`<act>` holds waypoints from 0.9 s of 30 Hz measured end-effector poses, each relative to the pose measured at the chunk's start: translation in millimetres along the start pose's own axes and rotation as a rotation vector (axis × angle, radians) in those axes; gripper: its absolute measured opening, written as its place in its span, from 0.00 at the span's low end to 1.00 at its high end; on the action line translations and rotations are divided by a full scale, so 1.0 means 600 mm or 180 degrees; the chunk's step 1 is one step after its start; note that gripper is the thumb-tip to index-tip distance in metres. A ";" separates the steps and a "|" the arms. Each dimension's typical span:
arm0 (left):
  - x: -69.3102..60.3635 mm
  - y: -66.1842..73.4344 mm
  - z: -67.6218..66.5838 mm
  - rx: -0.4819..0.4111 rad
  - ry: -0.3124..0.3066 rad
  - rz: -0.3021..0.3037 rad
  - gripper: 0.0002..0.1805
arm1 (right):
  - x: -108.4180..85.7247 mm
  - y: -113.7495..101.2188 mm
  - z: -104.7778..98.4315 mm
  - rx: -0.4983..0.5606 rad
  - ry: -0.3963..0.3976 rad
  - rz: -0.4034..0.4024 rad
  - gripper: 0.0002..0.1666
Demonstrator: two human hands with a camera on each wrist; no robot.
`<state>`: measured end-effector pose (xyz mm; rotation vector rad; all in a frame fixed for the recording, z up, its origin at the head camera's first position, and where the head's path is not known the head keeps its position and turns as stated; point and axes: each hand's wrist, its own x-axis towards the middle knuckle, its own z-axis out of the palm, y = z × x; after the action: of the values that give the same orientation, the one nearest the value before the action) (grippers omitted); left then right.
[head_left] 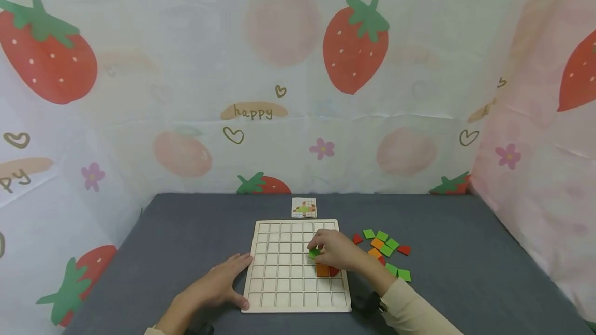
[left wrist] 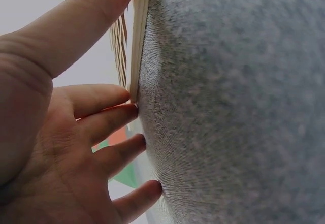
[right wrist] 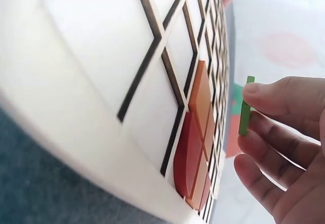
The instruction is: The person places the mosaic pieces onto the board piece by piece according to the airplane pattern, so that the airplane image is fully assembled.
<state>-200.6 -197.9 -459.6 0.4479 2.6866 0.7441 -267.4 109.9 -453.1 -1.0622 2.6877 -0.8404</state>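
Note:
A pale wooden grid board (head_left: 274, 273) lies on the dark table. My right hand (head_left: 337, 249) pinches a green square tile (right wrist: 245, 117) between thumb and fingertips. In the right wrist view, that tile is edge-on and apart from the board's surface. Orange tiles (right wrist: 200, 89) and red tiles (right wrist: 185, 155) with a curved side sit in cells at the board's right part, partly hidden by the right hand in the head view. My left hand (head_left: 223, 280) touches the board's left edge, fingers extended and spread, the thumb near the front corner.
Right of the board, loose green tiles (head_left: 386, 250), orange tiles (head_left: 377, 243) and red tiles (head_left: 404, 250) lie scattered on the dark tabletop (head_left: 200, 231). Behind the board is a small pattern card (head_left: 304, 208). A strawberry-print cloth (head_left: 288, 159) hangs around the table's back and sides.

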 end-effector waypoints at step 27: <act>0.003 -0.008 0.004 0.0018 0.0009 0.0070 0.57 | 0.027 -0.005 0.023 -0.0406 -0.0263 -0.0122 0.10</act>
<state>-202.3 -200.1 -464.8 0.4787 2.6912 0.7440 -273.6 91.2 -461.6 -1.1515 2.6902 -0.6233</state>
